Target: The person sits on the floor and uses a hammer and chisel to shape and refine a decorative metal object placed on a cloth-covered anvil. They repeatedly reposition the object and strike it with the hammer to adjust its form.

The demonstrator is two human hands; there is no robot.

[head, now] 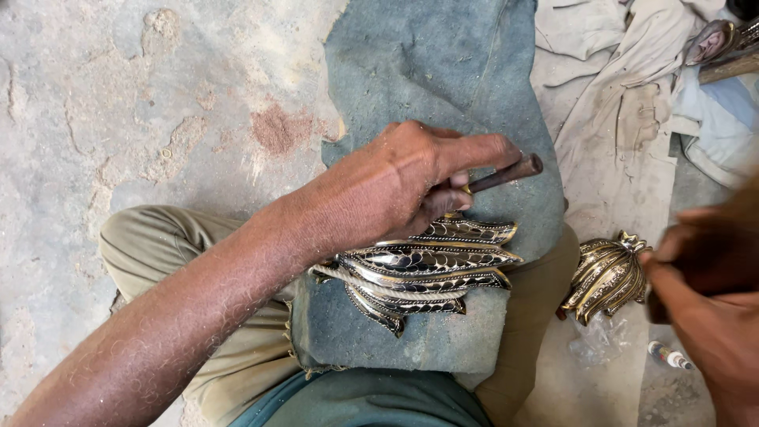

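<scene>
Left hand (403, 186) is clenched around a thin brown tool (506, 174), a rod or chisel-like handle, its tip pointing down at the metal leaf ornament (427, 273). The ornament, silvery with dark engraved scale lines and several pointed leaves, lies flat on a blue-grey cloth (443, 79) draped over the person's lap. Taking the ornament as landmark: the tool sits just above its upper edge, with the working tip hidden under the fingers, so contact cannot be told. A pale cord (371, 286) runs across the ornament's lower left. The khaki trouser leg (158, 245) is to its left.

Right hand (704, 292) is to the right of the ornament, blurred at the frame edge. It looks closed around something dark, but what it grips cannot be told. A second, brass-coloured ornament (607, 275) rests just right of the first, near that hand, on the ground. A small white tube (670, 357) lies lower right of it. Crumpled beige cloth (617, 103) is upper right.

Risks, as a judgement: the ornament is loose on soft cloth, only pinned by the left hand, so a struck or pushed tool could skid across the polished face and scratch it, or slip toward the thumb. The pointed leaf tips could snag cloth or cut skin. The blurred right hand suggests fast motion, so a mistimed blow is possible.

Containers: none visible, only a clear plastic bag (597, 340) below the brass piece, contents unclear.
</scene>
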